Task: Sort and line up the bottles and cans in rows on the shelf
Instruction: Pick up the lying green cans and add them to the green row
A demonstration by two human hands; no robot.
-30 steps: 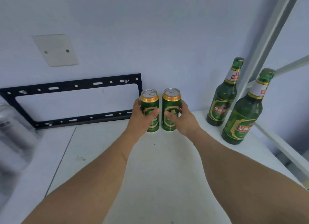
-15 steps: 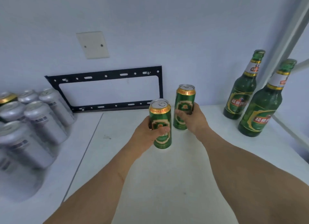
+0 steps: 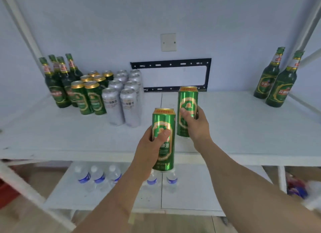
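We see the white shelf (image 3: 243,128) behind both hands. Left hand (image 3: 152,145) grips a green can (image 3: 164,126), fingers curled round it, upright, lifted before the shelf edge. Right hand (image 3: 196,126) grips another green can (image 3: 187,104), up-right of the left fingers. Sorted cans and bottles (image 3: 97,92) stand far left of them.

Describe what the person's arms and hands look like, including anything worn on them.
Both arms are bare along all that shows: no sleeves in view. The left hand and right hand wear no gloves, and no rings, watch or wristband can be seen. No markings show on either forearm.
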